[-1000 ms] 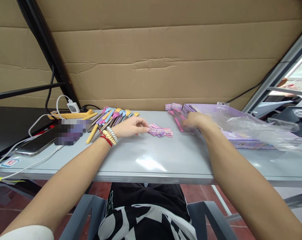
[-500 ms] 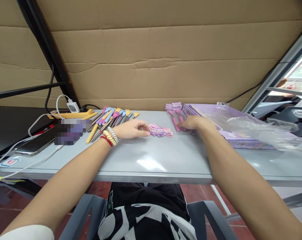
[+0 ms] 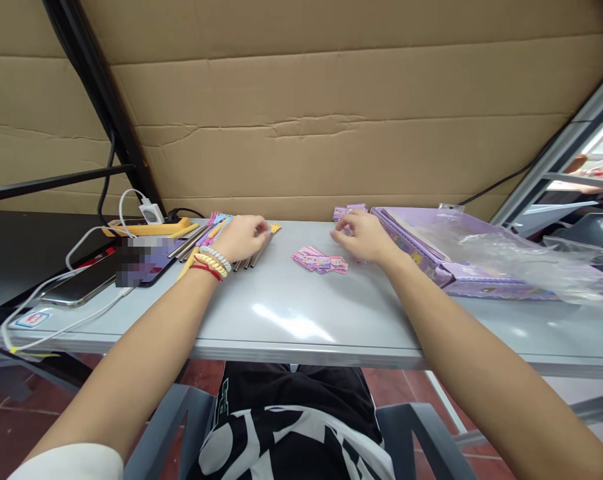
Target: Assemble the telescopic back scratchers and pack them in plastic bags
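Note:
My left hand (image 3: 242,238), with braided bands on the wrist, lies over a pile of small hand-shaped sticks (image 3: 212,230) with metal shafts and coloured handles. Its fingers are curled, and what they hold, if anything, is hidden. A yellow hand-shaped tip (image 3: 275,229) pokes out beside them. On the right, my right hand (image 3: 361,235) hovers with bent, parted fingers over pink and purple packaged pieces (image 3: 348,211), mostly covered by the hand. Between both hands lies a fanned stack of pink and purple printed cards (image 3: 320,260).
A purple box (image 3: 416,257) with clear plastic bags (image 3: 526,257) on it stands at the right. At the left are a phone (image 3: 81,280), a yellow power strip (image 3: 148,229) with a white charger (image 3: 152,213), and loose white cables. A cardboard wall (image 3: 301,160) closes the back.
My left hand has moved left from beside the cards onto the pile of sticks. My right hand has shifted left and up, away from the pink packaged pieces it was touching.

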Demonstrator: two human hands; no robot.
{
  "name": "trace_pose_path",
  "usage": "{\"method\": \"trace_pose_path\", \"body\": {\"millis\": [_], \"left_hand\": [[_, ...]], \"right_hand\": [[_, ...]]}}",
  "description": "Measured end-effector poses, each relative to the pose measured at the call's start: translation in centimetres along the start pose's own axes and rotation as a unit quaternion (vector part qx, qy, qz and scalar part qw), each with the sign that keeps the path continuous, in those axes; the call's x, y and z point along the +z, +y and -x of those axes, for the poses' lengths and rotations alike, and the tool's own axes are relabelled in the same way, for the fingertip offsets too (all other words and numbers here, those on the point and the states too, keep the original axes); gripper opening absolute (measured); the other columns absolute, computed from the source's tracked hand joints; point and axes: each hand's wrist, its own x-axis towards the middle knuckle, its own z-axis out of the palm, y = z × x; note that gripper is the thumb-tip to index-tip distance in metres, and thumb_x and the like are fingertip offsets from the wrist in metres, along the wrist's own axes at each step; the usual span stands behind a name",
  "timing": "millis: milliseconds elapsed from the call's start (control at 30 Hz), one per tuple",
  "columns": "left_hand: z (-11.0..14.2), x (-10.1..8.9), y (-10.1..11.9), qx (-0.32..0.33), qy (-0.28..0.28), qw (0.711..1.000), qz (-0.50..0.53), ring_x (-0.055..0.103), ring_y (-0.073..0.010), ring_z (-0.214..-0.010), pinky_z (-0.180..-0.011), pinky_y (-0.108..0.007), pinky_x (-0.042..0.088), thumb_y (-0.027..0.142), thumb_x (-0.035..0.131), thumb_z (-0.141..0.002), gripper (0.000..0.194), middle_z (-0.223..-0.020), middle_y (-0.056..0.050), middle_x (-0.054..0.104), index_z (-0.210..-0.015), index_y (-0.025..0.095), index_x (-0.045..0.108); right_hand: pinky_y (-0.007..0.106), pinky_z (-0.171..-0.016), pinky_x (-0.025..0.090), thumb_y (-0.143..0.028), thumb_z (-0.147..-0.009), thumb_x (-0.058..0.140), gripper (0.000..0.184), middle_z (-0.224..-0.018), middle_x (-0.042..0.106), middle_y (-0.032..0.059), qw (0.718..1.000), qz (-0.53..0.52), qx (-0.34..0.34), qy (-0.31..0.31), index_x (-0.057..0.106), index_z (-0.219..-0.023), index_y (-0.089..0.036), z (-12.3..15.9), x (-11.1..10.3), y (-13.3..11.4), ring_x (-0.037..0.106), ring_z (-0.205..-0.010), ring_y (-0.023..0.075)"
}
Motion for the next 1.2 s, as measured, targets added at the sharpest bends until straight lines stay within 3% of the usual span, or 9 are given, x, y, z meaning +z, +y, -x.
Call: {"method": "trace_pose_path", "body": {"millis": [133, 233, 333, 500, 867, 1200], "left_hand": [[-0.3, -1.1, -3.2, -0.146, 0.069, 0.986, -0.051, 0.065, -0.0263, -0.1, -0.088, -0.034, 0.047, 0.028, 0.048, -0.082, 0.031, -0.103, -0.01, 0.073, -0.1, 0.017, 0.071], [-0.3, -1.5, -5.1, -0.229, 0.061, 0.969, -0.076, 0.064, -0.0298, -0.104, -0.09, -0.036, 0.047, 0.028, 0.05, -0.08, 0.034, -0.105, -0.013, 0.073, -0.103, 0.016, 0.071], [-0.2, -1.3, -6.0, -0.272, 0.021, 0.958, -0.084, 0.063, -0.033, -0.104, -0.087, -0.039, 0.048, 0.029, 0.054, -0.075, 0.033, -0.103, -0.015, 0.073, -0.099, 0.016, 0.073], [-0.2, -1.1, -5.3, -0.292, 0.005, 0.951, -0.1, 0.062, -0.0348, -0.106, -0.085, -0.04, 0.049, 0.031, 0.055, -0.072, 0.036, -0.106, -0.016, 0.072, -0.1, 0.017, 0.073], [0.4, -2.8, -2.7, -0.329, -0.054, 0.928, -0.164, 0.064, -0.0379, -0.104, -0.079, -0.041, 0.05, 0.034, 0.057, -0.071, 0.045, -0.111, -0.023, 0.068, -0.107, 0.011, 0.07], [0.4, -2.7, -3.1, -0.335, -0.068, 0.926, -0.159, 0.063, -0.0364, -0.107, -0.081, -0.04, 0.049, 0.028, 0.058, -0.068, 0.039, -0.114, -0.02, 0.068, -0.103, 0.016, 0.071]], "right_hand": [[0.027, -0.071, 0.04, -0.027, -0.077, 0.055, 0.016, -0.078, 0.067, 0.0061, 0.993, -0.061, -0.057, -0.08, 0.064, -0.071, -0.016, 0.1, 0.7, -1.3, 0.056, -0.076, 0.0167], [0.025, -0.066, 0.038, -0.026, -0.077, 0.054, 0.015, -0.074, 0.067, 0.0048, 0.991, -0.072, -0.043, -0.106, 0.062, -0.069, -0.016, 0.3, 0.6, -1.8, 0.056, -0.072, 0.0147], [0.023, -0.063, 0.038, -0.027, -0.077, 0.054, 0.015, -0.07, 0.067, 0.0029, 0.987, -0.073, -0.015, -0.139, 0.061, -0.069, -0.017, 0.5, 0.3, -1.9, 0.056, -0.066, 0.0131], [0.022, -0.062, 0.039, -0.025, -0.077, 0.054, 0.013, -0.069, 0.067, 0.0022, 0.984, -0.065, -0.006, -0.166, 0.061, -0.07, -0.017, 0.6, 0.0, -2.0, 0.057, -0.066, 0.0124], [0.022, -0.06, 0.04, -0.023, -0.076, 0.055, 0.011, -0.069, 0.068, 0.0016, 0.98, -0.074, -0.004, -0.183, 0.061, -0.07, -0.017, 0.6, 0.1, -2.1, 0.058, -0.064, 0.0123], [0.022, -0.062, 0.041, -0.023, -0.076, 0.055, 0.01, -0.072, 0.069, 0.0025, 0.978, -0.069, -0.012, -0.198, 0.063, -0.072, -0.017, 0.6, 0.1, -2.2, 0.06, -0.067, 0.0132]]}}
